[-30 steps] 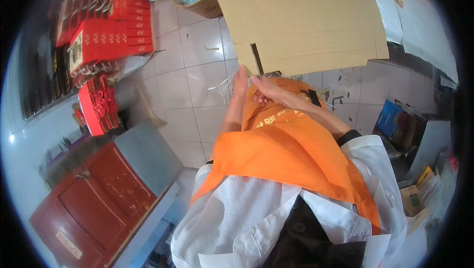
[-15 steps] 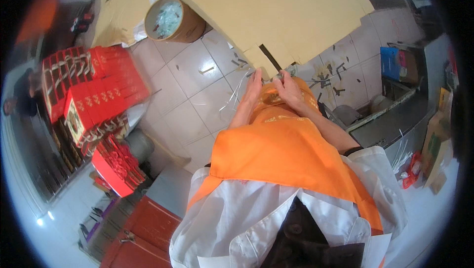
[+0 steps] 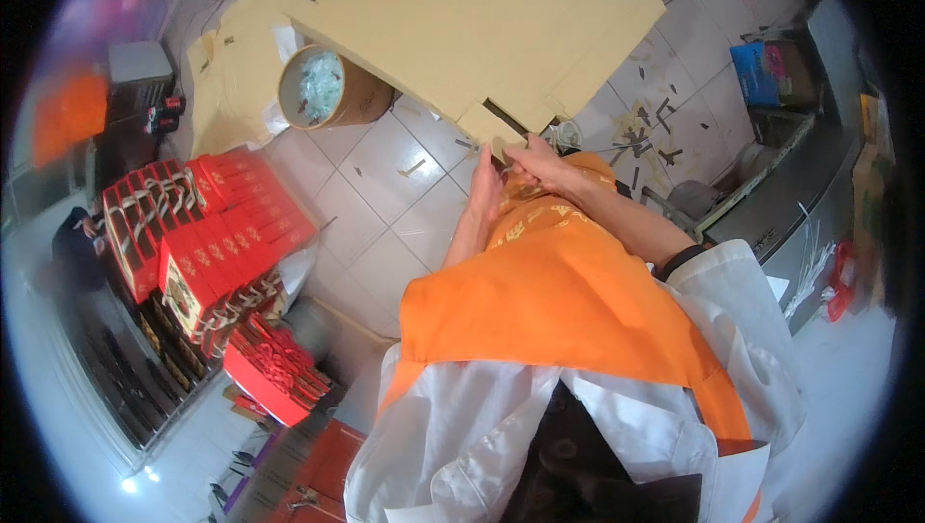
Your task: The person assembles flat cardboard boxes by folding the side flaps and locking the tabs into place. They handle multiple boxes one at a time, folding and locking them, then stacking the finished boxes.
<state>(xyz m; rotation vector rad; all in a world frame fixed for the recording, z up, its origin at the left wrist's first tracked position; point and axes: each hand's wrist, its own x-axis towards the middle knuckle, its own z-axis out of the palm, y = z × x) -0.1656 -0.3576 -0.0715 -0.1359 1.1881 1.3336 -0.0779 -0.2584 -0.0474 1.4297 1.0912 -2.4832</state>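
The right hand (image 3: 538, 164) pinched the cardboard sheet (image 3: 487, 26), grip closed! The left hand (image 3: 487, 181) flanked that edge, grip impossible to tell, presumably steadying it.

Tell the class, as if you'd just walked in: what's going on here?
A person in an orange apron has both hands at the near corner of a large cardboard sheet. The left hand and right hand meet the end of a narrow flap beside a slot; how firmly they grip it is unclear. To the left are a round bin with pale contents and grouped red gift bags. Scraps litter the tiled floor.
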